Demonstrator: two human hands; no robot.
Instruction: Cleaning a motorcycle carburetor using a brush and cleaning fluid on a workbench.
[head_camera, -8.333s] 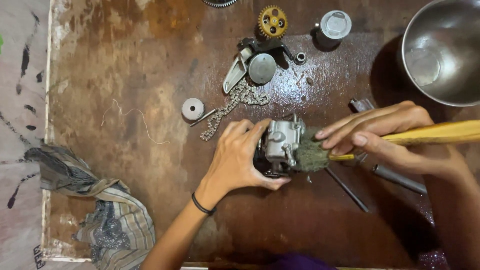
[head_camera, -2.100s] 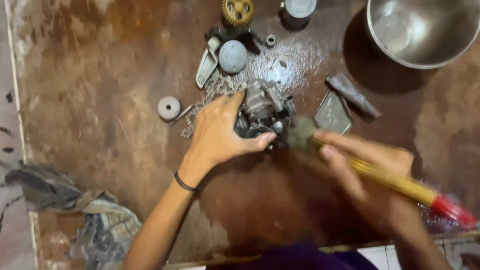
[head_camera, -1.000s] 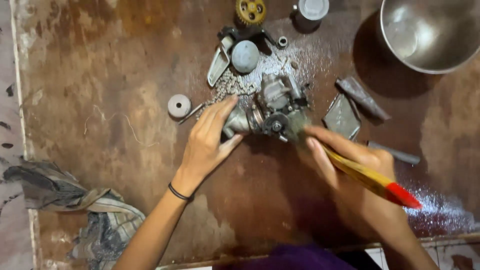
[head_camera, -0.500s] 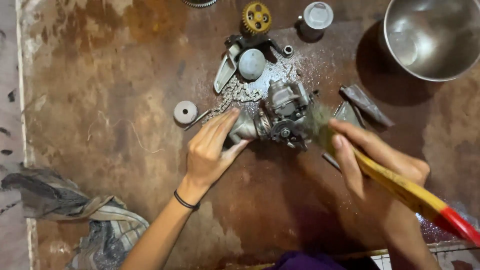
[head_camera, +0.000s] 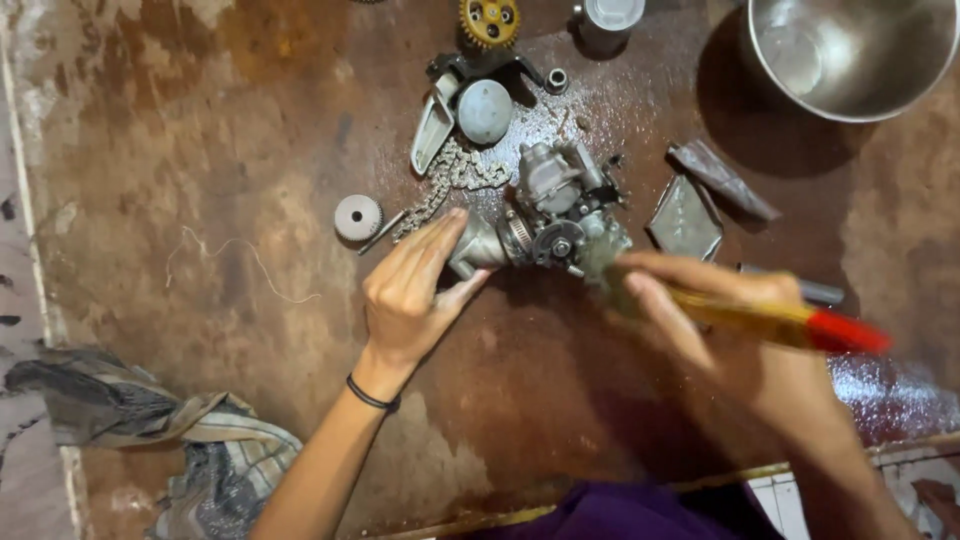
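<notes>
Rust-brown and stained, the worn workbench (head_camera: 200, 150) is filling the whole view, with a purple garment showing at its near edge. Near the middle, a grey metal carburetor (head_camera: 560, 215) is lying on its side on the wet surface. The left hand (head_camera: 415, 290) is steadying it, fingers held straight and close together, with the fingertips and thumb pinching its tubular end. The right hand (head_camera: 720, 320) is gripping a paintbrush (head_camera: 770, 320) with a yellow and red handle, fingers wrapped around it, and the dirty bristles are touching the carburetor's right side. Just beyond the carburetor, a loose chain (head_camera: 450, 180) is lying beside a round grey cap (head_camera: 485, 110), and a yellow gear (head_camera: 490, 20) is sitting farther back. At the far right, 1 steel bowl (head_camera: 850, 50) is standing. A striped rag (head_camera: 160, 440) is bunched at the near left corner.
</notes>
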